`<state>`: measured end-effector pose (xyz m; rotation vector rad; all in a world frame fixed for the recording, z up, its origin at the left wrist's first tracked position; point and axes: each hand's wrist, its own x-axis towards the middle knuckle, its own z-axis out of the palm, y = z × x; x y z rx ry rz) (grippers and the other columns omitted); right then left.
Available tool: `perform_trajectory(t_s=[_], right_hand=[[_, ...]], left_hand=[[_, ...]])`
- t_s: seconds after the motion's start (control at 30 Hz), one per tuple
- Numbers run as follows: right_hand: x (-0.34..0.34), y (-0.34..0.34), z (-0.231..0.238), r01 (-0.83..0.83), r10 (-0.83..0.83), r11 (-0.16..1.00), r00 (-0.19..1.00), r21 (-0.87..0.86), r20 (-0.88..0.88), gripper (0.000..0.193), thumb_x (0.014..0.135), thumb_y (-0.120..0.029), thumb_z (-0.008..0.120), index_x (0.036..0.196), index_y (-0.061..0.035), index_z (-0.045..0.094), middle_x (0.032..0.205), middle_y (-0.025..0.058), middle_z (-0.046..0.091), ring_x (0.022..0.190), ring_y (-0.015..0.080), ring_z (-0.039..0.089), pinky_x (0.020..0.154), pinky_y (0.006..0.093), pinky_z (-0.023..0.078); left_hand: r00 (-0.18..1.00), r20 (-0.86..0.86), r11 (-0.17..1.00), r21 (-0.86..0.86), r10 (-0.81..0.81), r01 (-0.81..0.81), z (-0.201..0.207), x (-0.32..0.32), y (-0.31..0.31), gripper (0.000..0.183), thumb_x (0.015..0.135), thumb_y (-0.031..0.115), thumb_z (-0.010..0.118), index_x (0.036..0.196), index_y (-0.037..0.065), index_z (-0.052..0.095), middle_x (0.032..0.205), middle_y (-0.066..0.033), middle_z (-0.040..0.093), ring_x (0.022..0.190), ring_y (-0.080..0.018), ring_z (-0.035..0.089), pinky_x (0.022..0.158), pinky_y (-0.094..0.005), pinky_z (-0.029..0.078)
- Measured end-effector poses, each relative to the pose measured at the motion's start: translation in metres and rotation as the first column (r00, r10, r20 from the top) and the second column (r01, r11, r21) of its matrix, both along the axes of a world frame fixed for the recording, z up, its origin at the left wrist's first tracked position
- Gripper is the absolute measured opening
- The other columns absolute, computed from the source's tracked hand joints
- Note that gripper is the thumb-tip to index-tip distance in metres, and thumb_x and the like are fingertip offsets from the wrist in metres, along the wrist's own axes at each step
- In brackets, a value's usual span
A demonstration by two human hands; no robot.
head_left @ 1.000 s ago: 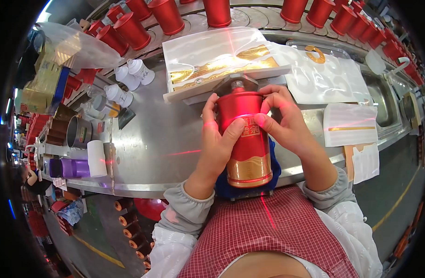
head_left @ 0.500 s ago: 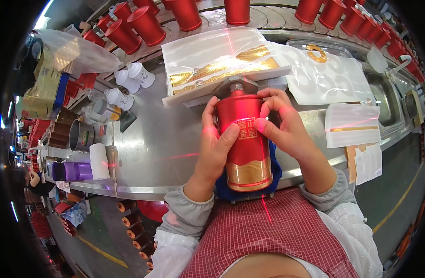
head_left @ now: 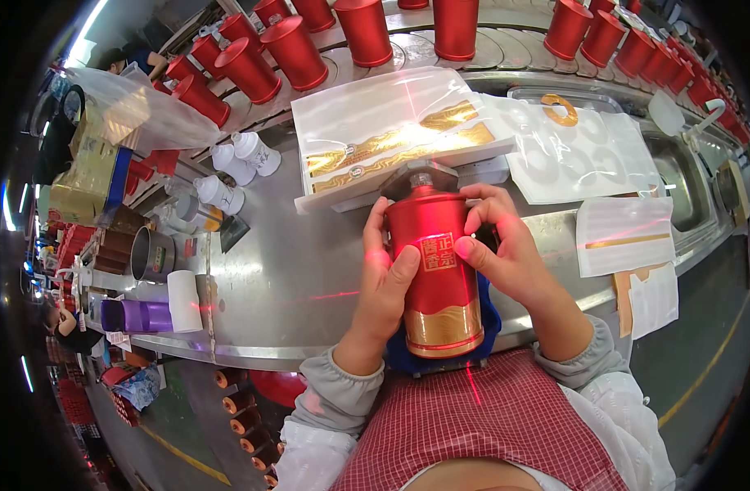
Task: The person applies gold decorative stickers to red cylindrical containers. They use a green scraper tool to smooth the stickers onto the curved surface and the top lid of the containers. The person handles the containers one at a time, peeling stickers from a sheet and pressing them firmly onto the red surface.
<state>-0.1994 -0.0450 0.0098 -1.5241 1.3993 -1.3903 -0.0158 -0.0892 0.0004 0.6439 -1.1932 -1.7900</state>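
A red bottle (head_left: 440, 290) with a wavy gold band round its base and a gold square emblem rests tilted on a blue padded stand (head_left: 493, 323). Its clear neck points away from me, against a dark angular block (head_left: 424, 173). My left hand (head_left: 381, 282) is wrapped along the bottle's left side, thumb on the front. On the other side my right hand (head_left: 510, 254) grips it, thumb pressed beside the emblem and index finger bent at the shoulder. Just beyond lie clear sheets of gold wavy labels (head_left: 399, 135). Red laser lines cross the bottle.
Red canisters (head_left: 455, 31) line a conveyor (head_left: 407, 61) at the back. Clear sticker sheets (head_left: 563, 155), a sink (head_left: 677, 176) and smaller label sheets (head_left: 624, 233) are at right. White cups (head_left: 256, 154), a metal pot (head_left: 152, 250) and a paper roll (head_left: 184, 301) stand at left.
The canisters on the conveyor have shifted right. The view has tilted a little, so the counter sits lower in the picture. Both hands keep their hold on the bottle.
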Motion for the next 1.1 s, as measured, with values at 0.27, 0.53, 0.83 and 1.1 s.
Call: perform_trajectory(t_s=[0.27, 0.53, 0.83, 1.1], right_hand=[[0.002, 0.0014, -0.0017, 0.002, -0.002, 1.0, 1.0, 0.006, 0.006, 0.04, 0.078, -0.032, 0.076, 0.089, -0.0049, 0.05, 0.124, 0.0215, 0.044, 0.122, 0.0313, 0.041, 0.099, 0.0397, 0.037], [0.0017, 0.0009, -0.0009, -0.004, 0.004, 1.0, 1.0, 0.016, -0.006, 0.041, 0.076, -0.031, 0.078, 0.089, -0.0044, 0.05, 0.12, 0.0215, 0.045, 0.123, 0.0322, 0.04, 0.099, 0.04, 0.037], [0.0035, 0.0002, 0.0016, -0.007, 0.005, 0.999, 1.0, 0.044, 0.03, 0.037, 0.078, -0.028, 0.076, 0.088, -0.0051, 0.049, 0.122, 0.0218, 0.046, 0.125, 0.0321, 0.04, 0.1, 0.0402, 0.036], [0.0049, -0.0009, -0.0031, -0.013, 0.01, 0.999, 0.997, 0.043, 0.081, 0.036, 0.079, -0.027, 0.076, 0.088, -0.0054, 0.049, 0.123, 0.0219, 0.046, 0.125, 0.0317, 0.04, 0.102, 0.0399, 0.034]], left_hand=[[1.0, -0.014, 1.0, 0.009, -0.022, 0.022, -0.0018, -0.0017, 0.0003, 0.086, 0.091, 0.031, 0.064, 0.149, 0.001, 0.007, 0.141, -0.016, 0.031, 0.13, -0.0238, 0.037, 0.108, -0.036, 0.034], [0.999, -0.034, 1.0, 0.022, -0.016, 0.017, -0.0043, -0.0027, -0.0001, 0.084, 0.091, 0.024, 0.064, 0.149, 0.0, 0.008, 0.141, -0.0163, 0.032, 0.129, -0.0235, 0.039, 0.107, -0.0359, 0.035], [0.999, -0.03, 1.0, 0.02, -0.02, 0.02, 0.0011, -0.0027, 0.0016, 0.082, 0.091, 0.021, 0.062, 0.149, 0.0, 0.007, 0.14, -0.0158, 0.033, 0.128, -0.0226, 0.039, 0.106, -0.0353, 0.036], [1.0, -0.012, 1.0, 0.021, -0.017, 0.017, -0.0003, -0.0031, 0.0013, 0.083, 0.091, 0.021, 0.061, 0.149, 0.0, 0.005, 0.14, -0.016, 0.032, 0.127, -0.022, 0.04, 0.106, -0.0347, 0.037]])
